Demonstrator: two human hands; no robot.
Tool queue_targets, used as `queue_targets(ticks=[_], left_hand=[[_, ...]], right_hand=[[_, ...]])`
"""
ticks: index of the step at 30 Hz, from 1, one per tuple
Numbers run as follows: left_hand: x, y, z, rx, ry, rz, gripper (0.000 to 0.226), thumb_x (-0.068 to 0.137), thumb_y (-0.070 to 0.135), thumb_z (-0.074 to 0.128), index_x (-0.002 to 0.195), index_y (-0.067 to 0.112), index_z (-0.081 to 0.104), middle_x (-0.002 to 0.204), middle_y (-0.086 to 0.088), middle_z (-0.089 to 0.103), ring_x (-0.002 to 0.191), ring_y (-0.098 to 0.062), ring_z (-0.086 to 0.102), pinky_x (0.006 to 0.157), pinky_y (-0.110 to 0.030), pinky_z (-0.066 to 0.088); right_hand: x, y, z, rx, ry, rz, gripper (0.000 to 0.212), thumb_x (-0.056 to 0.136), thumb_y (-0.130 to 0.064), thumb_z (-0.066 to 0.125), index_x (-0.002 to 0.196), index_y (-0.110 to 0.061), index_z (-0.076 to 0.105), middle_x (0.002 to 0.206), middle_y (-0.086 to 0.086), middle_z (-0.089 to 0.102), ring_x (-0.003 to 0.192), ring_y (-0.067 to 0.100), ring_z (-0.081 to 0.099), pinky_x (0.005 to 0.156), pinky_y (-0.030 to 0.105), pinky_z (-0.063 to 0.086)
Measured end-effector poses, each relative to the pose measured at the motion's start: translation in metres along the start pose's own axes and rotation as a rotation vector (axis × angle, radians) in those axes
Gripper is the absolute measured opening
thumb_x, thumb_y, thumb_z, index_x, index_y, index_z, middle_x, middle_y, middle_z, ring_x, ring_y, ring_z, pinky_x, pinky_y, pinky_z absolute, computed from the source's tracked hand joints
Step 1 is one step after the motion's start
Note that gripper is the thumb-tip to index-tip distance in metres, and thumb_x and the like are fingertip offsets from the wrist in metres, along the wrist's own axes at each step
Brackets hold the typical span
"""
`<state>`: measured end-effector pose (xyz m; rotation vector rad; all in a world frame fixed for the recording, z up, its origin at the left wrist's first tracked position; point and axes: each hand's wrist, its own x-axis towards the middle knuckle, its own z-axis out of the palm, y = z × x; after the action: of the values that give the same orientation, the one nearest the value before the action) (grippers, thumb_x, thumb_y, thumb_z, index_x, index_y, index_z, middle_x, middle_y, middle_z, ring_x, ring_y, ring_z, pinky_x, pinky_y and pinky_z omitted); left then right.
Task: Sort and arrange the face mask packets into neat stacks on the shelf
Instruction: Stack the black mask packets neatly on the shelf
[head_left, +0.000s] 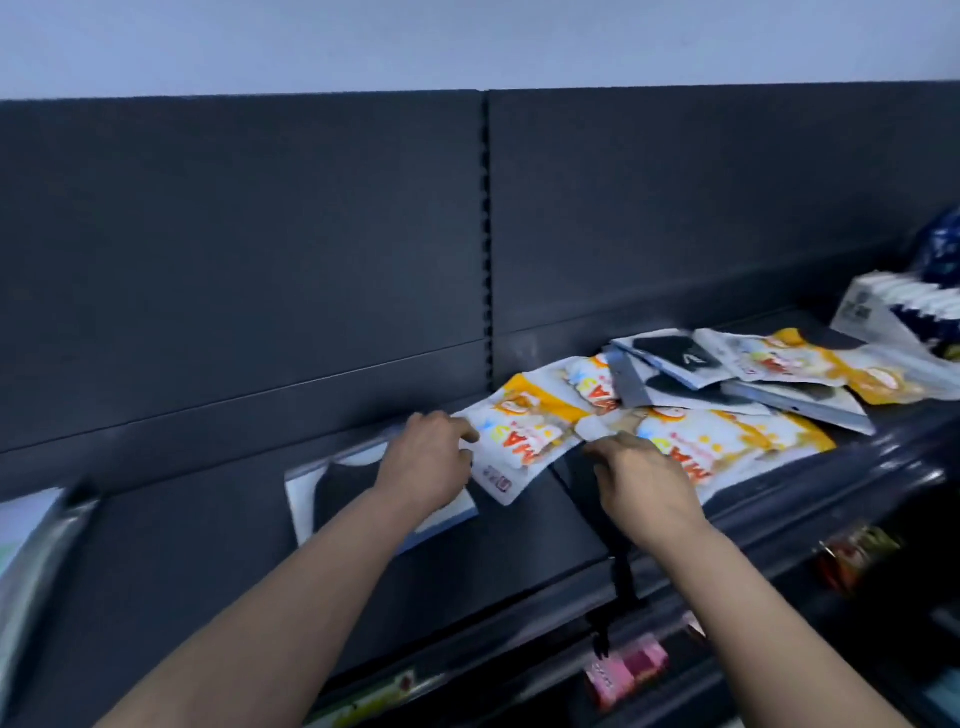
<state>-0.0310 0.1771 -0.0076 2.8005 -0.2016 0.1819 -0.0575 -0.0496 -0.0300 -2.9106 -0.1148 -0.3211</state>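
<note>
While left grip (431, 457) pinches a yellow packet (519, 441), we can't read right grip (644, 483); next: stack onto twin (737, 441) beside it.

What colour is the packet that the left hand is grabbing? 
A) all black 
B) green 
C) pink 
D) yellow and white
D: the left hand pinches the edge of the yellow and white packet, with its thumb on top.
</note>
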Motion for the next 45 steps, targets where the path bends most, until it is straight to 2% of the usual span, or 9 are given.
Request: queue_targets(ticks=[6, 10, 16, 20, 23, 30, 34, 38, 45], left_hand=[[0.041, 0.089, 0.038, -0.037, -0.041, 0.058, 0.03, 0.09, 0.023, 0.052, 0.114, 0.03, 0.067, 0.122, 0.005, 0.064, 0.116, -0.021, 0.053, 0.087, -0.033, 0.049], [0.059, 0.131, 0.059, -0.083, -0.07, 0.062, 0.034, 0.088, 0.02, 0.052, 0.119, 0.027, 0.064, 0.12, 0.002, 0.065, 0.114, -0.021, 0.056, 0.089, -0.036, 0.05], [0.08, 0.167, 0.076, -0.096, -0.07, 0.038, 0.038, 0.09, 0.039, 0.058, 0.125, 0.022, 0.061, 0.122, -0.001, 0.064, 0.112, -0.022, 0.057, 0.085, -0.034, 0.05], [0.095, 0.174, 0.078, -0.062, -0.044, 0.036, 0.033, 0.092, 0.029, 0.054, 0.124, 0.023, 0.059, 0.122, -0.001, 0.063, 0.112, -0.022, 0.056, 0.076, -0.031, 0.046], [0.109, 0.174, 0.077, -0.088, -0.042, 0.036, 0.036, 0.093, 0.024, 0.052, 0.129, 0.024, 0.056, 0.125, 0.0, 0.061, 0.115, -0.02, 0.055, 0.081, -0.031, 0.047], [0.141, 0.196, 0.083, -0.189, -0.009, 0.03, 0.033, 0.095, 0.022, 0.054, 0.128, 0.02, 0.055, 0.127, -0.002, 0.061, 0.117, -0.021, 0.056, 0.093, -0.036, 0.049], [0.156, 0.215, 0.095, -0.177, 0.015, -0.008, 0.036, 0.095, 0.022, 0.054, 0.131, 0.021, 0.054, 0.127, -0.002, 0.061, 0.116, -0.022, 0.056, 0.091, -0.035, 0.049], [0.175, 0.229, 0.104, -0.17, 0.053, -0.094, 0.034, 0.093, 0.022, 0.056, 0.126, 0.02, 0.055, 0.127, -0.004, 0.06, 0.116, -0.024, 0.056, 0.092, -0.035, 0.048], [0.197, 0.263, 0.125, -0.149, 0.116, -0.229, 0.034, 0.093, 0.018, 0.05, 0.126, 0.014, 0.057, 0.128, -0.008, 0.06, 0.117, -0.027, 0.055, 0.09, -0.031, 0.043]], right_hand=[[0.007, 0.089, -0.008, 0.018, 0.027, 0.083, 0.035, 0.095, -0.035, 0.044, 0.126, -0.023, 0.055, 0.125, 0.002, 0.054, 0.122, 0.025, 0.048, 0.091, 0.039, 0.042], [0.013, 0.133, -0.013, -0.002, -0.059, 0.086, 0.042, 0.097, -0.041, 0.041, 0.137, -0.026, 0.044, 0.147, -0.001, 0.038, 0.137, 0.021, 0.033, 0.103, 0.039, 0.035], [0.025, 0.158, -0.018, -0.006, -0.13, 0.032, 0.035, 0.098, -0.04, 0.041, 0.13, -0.03, 0.05, 0.142, -0.005, 0.043, 0.126, 0.021, 0.044, 0.095, 0.038, 0.042], [0.036, 0.166, -0.022, 0.021, -0.028, 0.036, 0.027, 0.096, -0.032, 0.042, 0.114, -0.03, 0.062, 0.12, -0.006, 0.061, 0.11, 0.021, 0.055, 0.084, 0.033, 0.045], [0.043, 0.172, -0.027, 0.049, 0.074, 0.077, 0.031, 0.093, -0.022, 0.047, 0.119, -0.028, 0.062, 0.115, -0.005, 0.066, 0.109, 0.021, 0.056, 0.08, 0.031, 0.045], [0.075, 0.208, -0.032, 0.014, 0.142, 0.141, 0.035, 0.096, -0.026, 0.046, 0.129, -0.024, 0.055, 0.135, -0.003, 0.054, 0.133, 0.021, 0.042, 0.099, 0.04, 0.039], [0.103, 0.234, -0.027, 0.013, 0.039, 0.138, 0.043, 0.099, -0.039, 0.036, 0.14, -0.024, 0.043, 0.15, 0.0, 0.039, 0.143, 0.017, 0.026, 0.11, 0.04, 0.028], [0.128, 0.261, -0.031, 0.038, -0.157, 0.111, 0.04, 0.101, -0.044, 0.027, 0.127, -0.025, 0.051, 0.131, 0.001, 0.054, 0.127, 0.022, 0.043, 0.097, 0.04, 0.035], [0.182, 0.33, -0.029, -0.071, -0.292, -0.046, 0.04, 0.101, -0.036, 0.027, 0.128, -0.017, 0.049, 0.129, 0.004, 0.052, 0.121, 0.026, 0.043, 0.098, 0.042, 0.037]])
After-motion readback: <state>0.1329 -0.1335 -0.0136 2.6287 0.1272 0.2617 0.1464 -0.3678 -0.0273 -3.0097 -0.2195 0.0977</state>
